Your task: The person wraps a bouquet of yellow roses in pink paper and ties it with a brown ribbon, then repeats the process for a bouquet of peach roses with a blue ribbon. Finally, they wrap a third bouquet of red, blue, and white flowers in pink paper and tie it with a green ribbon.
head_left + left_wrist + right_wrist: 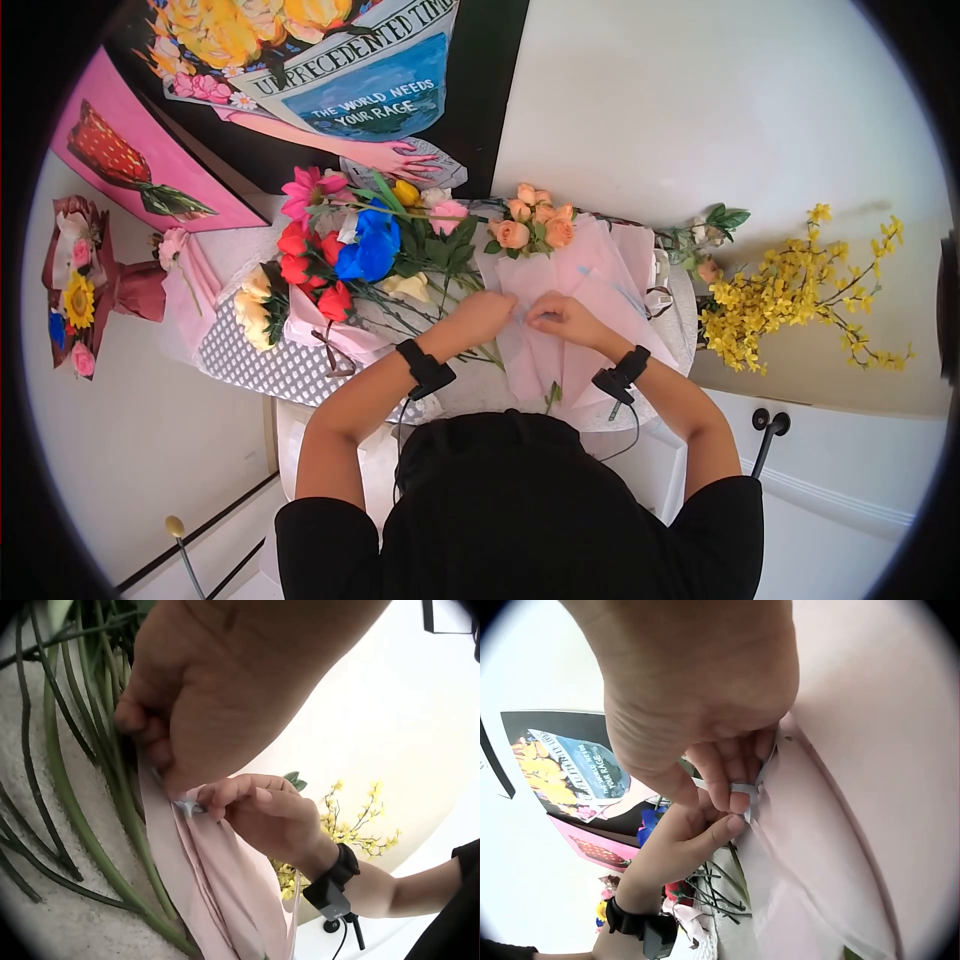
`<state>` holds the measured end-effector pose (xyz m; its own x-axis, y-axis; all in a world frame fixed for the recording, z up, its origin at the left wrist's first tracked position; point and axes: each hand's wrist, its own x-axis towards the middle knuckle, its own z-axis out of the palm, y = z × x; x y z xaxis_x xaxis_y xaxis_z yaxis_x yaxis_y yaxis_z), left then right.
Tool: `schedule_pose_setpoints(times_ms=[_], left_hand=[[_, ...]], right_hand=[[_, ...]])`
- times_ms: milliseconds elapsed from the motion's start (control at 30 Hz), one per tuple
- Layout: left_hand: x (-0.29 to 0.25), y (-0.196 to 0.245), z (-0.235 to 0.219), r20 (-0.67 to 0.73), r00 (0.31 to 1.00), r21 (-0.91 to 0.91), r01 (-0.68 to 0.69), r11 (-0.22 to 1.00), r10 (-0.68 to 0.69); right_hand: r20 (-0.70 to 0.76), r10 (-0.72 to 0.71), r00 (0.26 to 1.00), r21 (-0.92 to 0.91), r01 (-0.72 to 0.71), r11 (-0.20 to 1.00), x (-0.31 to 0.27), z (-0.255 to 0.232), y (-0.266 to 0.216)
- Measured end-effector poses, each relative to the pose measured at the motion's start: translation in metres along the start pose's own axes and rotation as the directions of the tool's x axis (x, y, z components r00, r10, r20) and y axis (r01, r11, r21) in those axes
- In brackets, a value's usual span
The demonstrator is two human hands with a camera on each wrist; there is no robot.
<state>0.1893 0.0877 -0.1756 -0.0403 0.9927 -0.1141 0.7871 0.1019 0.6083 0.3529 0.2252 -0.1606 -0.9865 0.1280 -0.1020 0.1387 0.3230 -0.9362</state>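
Observation:
Pink wrapping paper (530,355) surrounds a bouquet of peach roses (540,222) lying on the table, with a green stem end (554,395) showing at its lower edge. A thin pale-blue ribbon (742,789) crosses the gathered part of the paper. My right hand (570,318) pinches the ribbon between thumb and fingers, with a strip running from them to the paper. Opposite it, my left hand (487,312) has its thumb and fingers pinching the ribbon at the gather (191,806). My left palm hides part of that spot in the left wrist view.
Left of the bouquet lie loose blue flowers (370,245), red roses (310,260) and long green stems (71,802). Yellow blossom branches (790,300) stand at the right. Paintings (365,85) lean at the back. A wrapped bouquet (80,290) sits far left.

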Motion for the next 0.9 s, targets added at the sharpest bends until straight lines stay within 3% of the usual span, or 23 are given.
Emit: schedule_pose_setpoints(times_ms=[133,233,300,333,400,533,567,600,633,700,733,800,900], left_hand=[[-0.006,0.009,-0.007,-0.009,0.999,0.074,0.035,0.997,-0.034],[-0.006,0.015,-0.011,-0.014,1.0,0.158,0.03,0.987,-0.028],[-0.002,0.018,-0.018,-0.096,0.992,0.127,-0.071,0.989,0.084],[0.003,0.018,-0.018,-0.096,0.992,0.126,-0.071,0.989,0.084],[0.014,0.02,-0.017,-0.12,0.952,0.097,-0.271,0.958,0.281],[0.015,0.036,-0.024,-0.176,0.894,0.218,-0.373,0.902,0.412],[0.011,0.045,-0.029,-0.314,0.927,0.11,-0.181,0.977,0.207],[0.008,0.05,-0.031,-0.421,0.907,-0.026,0.007,1.0,-0.017],[0.009,0.046,-0.026,-0.42,0.907,-0.027,0.005,1.0,-0.016],[0.011,0.027,-0.007,-0.458,0.872,-0.504,-0.094,0.858,-0.174],[0.012,0.02,0.004,-0.462,0.869,-0.505,-0.091,0.858,-0.179],[0.011,0.018,0.015,-0.29,0.956,-0.63,-0.159,0.76,-0.04],[0.01,0.024,0.02,-0.303,0.952,-0.518,-0.128,0.846,-0.041]], right_hand=[[-0.053,0.026,0.998,-0.005,-0.026,1.0,-0.001,0.005,0.003],[-0.187,0.139,0.972,-0.09,-0.158,0.983,0.002,0.016,-0.003],[-0.243,-0.179,0.953,-0.374,0.078,0.924,0.005,0.024,0.003],[-0.243,-0.179,0.954,-0.374,0.078,0.924,0.005,0.025,0.005],[-0.234,-0.193,0.953,-0.433,0.076,0.898,0.007,0.027,0.003],[-0.281,-0.166,0.945,-0.378,0.049,0.924,0.009,0.03,-0.001],[-0.299,-0.168,0.939,-0.364,0.051,0.93,0.01,0.029,0.0],[-0.316,-0.169,0.933,-0.35,0.051,0.935,0.01,0.029,0.002],[-0.317,-0.168,0.933,-0.35,0.049,0.935,0.007,0.028,0.003],[-0.347,-0.047,0.937,-0.234,-0.038,0.972,0.003,0.026,-0.008],[-0.341,-0.049,0.939,-0.235,-0.035,0.971,0.003,0.027,-0.005],[-0.381,-0.118,0.917,-0.229,0.03,0.973,0.004,0.029,-0.001],[-0.435,-0.009,0.9,-0.15,-0.063,0.987,0.002,0.03,-0.013]])
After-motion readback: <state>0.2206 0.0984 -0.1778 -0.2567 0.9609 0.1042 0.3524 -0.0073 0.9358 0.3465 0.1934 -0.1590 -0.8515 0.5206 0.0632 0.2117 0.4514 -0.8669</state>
